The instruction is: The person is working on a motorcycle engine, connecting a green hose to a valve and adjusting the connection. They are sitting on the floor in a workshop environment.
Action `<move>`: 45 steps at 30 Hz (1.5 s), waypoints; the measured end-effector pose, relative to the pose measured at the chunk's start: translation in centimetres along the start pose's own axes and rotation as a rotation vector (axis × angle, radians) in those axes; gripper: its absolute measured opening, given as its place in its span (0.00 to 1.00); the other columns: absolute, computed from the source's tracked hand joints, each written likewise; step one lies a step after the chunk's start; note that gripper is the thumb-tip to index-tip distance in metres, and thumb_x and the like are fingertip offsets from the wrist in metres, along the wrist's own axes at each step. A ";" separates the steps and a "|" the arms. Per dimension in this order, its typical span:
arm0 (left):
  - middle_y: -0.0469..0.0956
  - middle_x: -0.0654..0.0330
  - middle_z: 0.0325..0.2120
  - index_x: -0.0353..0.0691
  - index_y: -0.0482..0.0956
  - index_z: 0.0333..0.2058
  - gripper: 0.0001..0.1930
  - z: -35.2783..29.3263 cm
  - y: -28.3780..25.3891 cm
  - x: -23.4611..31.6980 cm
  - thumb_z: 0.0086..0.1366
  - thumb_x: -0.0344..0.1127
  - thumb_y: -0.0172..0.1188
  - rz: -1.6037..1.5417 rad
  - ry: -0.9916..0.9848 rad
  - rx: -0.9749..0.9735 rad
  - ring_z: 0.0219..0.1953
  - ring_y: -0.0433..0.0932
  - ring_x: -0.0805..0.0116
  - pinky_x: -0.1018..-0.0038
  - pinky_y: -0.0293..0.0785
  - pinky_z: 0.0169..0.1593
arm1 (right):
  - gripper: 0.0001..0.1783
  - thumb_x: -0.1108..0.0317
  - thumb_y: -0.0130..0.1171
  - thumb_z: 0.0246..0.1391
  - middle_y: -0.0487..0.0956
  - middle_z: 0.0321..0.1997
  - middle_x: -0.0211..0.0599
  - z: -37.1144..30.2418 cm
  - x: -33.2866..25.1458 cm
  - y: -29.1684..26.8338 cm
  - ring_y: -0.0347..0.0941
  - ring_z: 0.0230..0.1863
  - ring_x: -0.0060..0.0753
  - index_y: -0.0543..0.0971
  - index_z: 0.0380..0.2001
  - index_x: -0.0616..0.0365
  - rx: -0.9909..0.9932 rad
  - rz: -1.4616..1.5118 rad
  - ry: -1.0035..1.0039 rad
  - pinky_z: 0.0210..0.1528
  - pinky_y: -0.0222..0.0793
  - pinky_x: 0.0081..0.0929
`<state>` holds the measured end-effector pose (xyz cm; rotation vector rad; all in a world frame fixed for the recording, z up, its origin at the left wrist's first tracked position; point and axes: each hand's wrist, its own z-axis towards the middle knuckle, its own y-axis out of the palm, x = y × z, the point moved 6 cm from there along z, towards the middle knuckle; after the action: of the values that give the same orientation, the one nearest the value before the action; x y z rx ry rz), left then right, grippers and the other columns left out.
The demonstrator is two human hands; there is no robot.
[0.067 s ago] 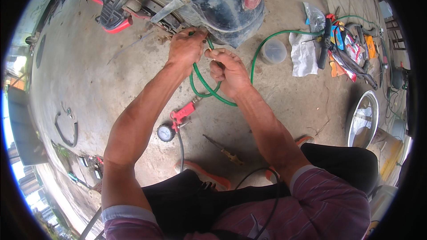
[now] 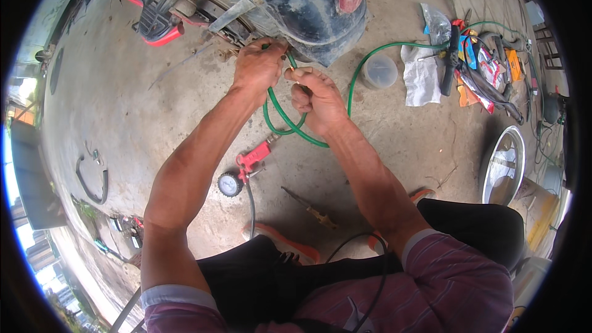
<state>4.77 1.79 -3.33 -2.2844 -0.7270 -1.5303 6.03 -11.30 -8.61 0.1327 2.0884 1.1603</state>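
A green hose loops beneath both hands, close to the rear of a dirty motorcycle. My left hand is closed around the hose, right under the dark rear fender. Beside it, my right hand is closed with thumb and forefinger pinched at a short green stretch coming down from the left hand. A small brassy or orange bit shows at those fingertips, too small to name. Below the hands, a red tire inflator gun with a round gauge lies on the concrete, joined to the hose.
A screwdriver lies between my feet. To the right stand a clear plastic tub and a metal basin. Farther right, a pile of tools and packets sits beside white paper. A black curved strip lies left.
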 end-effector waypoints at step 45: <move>0.72 0.64 0.17 0.30 0.77 0.43 0.15 -0.4 -0.4 -0.5 0.69 0.39 0.58 0.117 -0.009 -0.012 0.15 0.65 0.78 0.77 0.57 0.18 | 0.05 0.66 0.62 0.57 0.78 0.34 0.24 0.5 0.4 0.5 0.57 0.20 0.13 0.78 0.34 0.54 0.050 0.024 -0.056 0.22 0.49 0.17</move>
<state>4.07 1.85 -3.67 -2.3003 -0.5762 -1.4768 5.96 -10.46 -8.60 0.2117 2.0728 1.1067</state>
